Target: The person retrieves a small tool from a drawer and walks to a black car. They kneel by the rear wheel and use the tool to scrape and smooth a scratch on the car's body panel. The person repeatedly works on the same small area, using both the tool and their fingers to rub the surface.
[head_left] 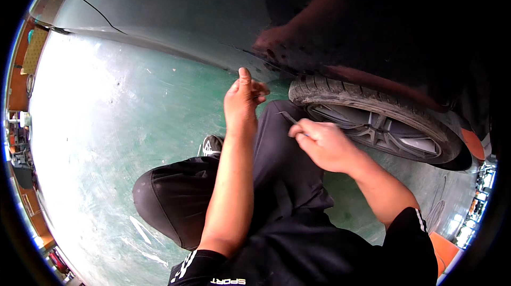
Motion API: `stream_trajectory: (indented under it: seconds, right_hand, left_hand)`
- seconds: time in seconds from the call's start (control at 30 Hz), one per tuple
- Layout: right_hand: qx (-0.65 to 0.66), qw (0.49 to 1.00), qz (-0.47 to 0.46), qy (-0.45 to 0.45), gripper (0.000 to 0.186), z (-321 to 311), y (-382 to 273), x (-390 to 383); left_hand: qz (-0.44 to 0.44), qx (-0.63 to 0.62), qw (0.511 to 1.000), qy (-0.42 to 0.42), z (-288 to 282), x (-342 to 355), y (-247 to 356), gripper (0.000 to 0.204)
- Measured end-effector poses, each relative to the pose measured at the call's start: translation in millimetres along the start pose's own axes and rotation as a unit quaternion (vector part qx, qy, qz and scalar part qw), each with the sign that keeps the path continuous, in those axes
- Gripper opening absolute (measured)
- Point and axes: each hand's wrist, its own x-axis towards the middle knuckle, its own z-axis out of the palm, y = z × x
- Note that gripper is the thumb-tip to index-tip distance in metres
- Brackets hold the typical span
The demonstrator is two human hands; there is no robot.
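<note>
My left hand point(242, 106) is raised just below the lower edge of a dark car body point(175, 3). Its thumb points up and its fingers reach toward the right, slightly blurred, with nothing visible in them. Over my raised knee, my right hand point(326, 145) is closed around a thin, dark, pointed tool point(288, 118). The tool's tip points up and left, toward the left hand; most of its handle is hidden in the fist, so its exact kind does not show. Smears or scuffs mark the body's lower edge above both hands.
A wheel with a worn black tyre point(346, 93) and a spoked rim point(380, 131) stands right of my hands. I crouch on a glossy green floor point(106, 142). Shelves and clutter line the far left; an orange object point(446, 251) lies at the lower right.
</note>
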Motion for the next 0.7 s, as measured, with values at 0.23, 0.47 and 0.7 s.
stream_trajectory:
  seconds: [0.23,0.47,0.7]
  right_hand:
    - [-0.316,0.876,-0.351,0.095,0.023,91,-44,108]
    - [-0.372,0.819,-0.403,0.169,0.03,50,-31,167]
    - [-0.348,0.827,-0.413,0.158,0.03,47,-36,164]
  left_hand:
    - [-0.102,-0.169,0.978,0.069,-17,10,-99,0.061]
    - [-0.03,-0.122,0.986,0.111,-27,9,-84,0.039]
    - [-0.05,-0.124,0.985,0.107,-26,3,-62,0.043]
